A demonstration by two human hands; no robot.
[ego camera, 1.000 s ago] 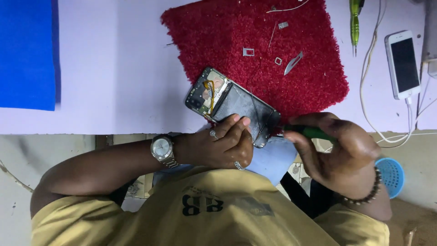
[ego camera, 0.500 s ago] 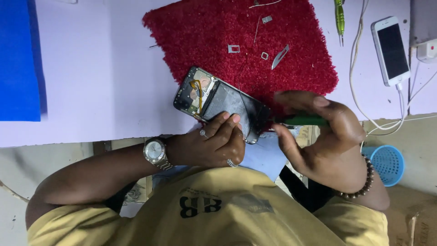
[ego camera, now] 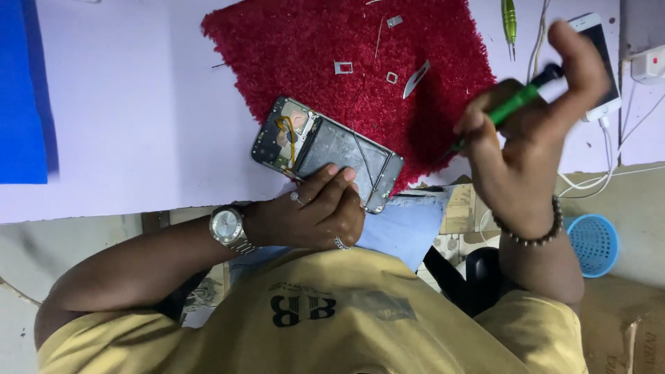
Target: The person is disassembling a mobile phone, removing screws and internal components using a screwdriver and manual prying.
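Note:
An opened smartphone [ego camera: 325,149] with its back cover off lies tilted at the near edge of a red shaggy mat [ego camera: 312,41], showing a circuit board and a yellow flex cable. My left hand [ego camera: 312,211], with a wristwatch and rings, grips the phone's lower edge with its fingers on the frame. My right hand [ego camera: 526,131], wearing a bead bracelet, is raised above the mat's right side. It holds a green-handled screwdriver [ego camera: 512,104], tip pointing down-left, away from the phone.
Small metal trays [ego camera: 343,67] and a blade-like tool [ego camera: 415,78] lie on the mat. Another green screwdriver [ego camera: 509,21], a white phone [ego camera: 599,62] on a cable and a white plug block [ego camera: 648,66] sit at the right. A blue sheet [ego camera: 21,90] lies left, a blue basket [ego camera: 592,242] below the table.
My right hand has lifted the screwdriver off the phone's right end and swung it up to the right. The left hand stays on the phone.

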